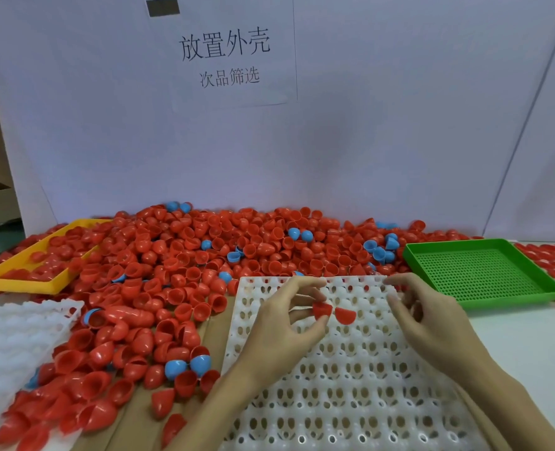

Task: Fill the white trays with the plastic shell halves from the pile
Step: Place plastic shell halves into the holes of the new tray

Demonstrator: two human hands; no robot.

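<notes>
Barely started: white tray (pixel 351 385) in front holds one red shell half (pixel 345 315), other cells bare. Left hand (pixel 279 323) pinches a second red half (pixel 321 310) over the tray; right hand (pixel 432 320) fingers loosely spread, holding nothing. Big pile (pixel 204 255) left.

Open room lies over the white tray (pixel 351 385), its cells bare below the two hands. The left hand (pixel 279 323) and right hand (pixel 432 320) hang over its far half, a red shell (pixel 345 315) between them. The pile (pixel 204 252) blocks the far edge and whole left side, spilling against the tray's left rim. A green tray (pixel 484 275) stands near the far right corner. Bare desk (pixel 523 346) runs free along the right. Another white tray (pixel 12 340) and a yellow tray (pixel 25 281) close the left. A white backboard (pixel 367 141) walls the rear.
</notes>
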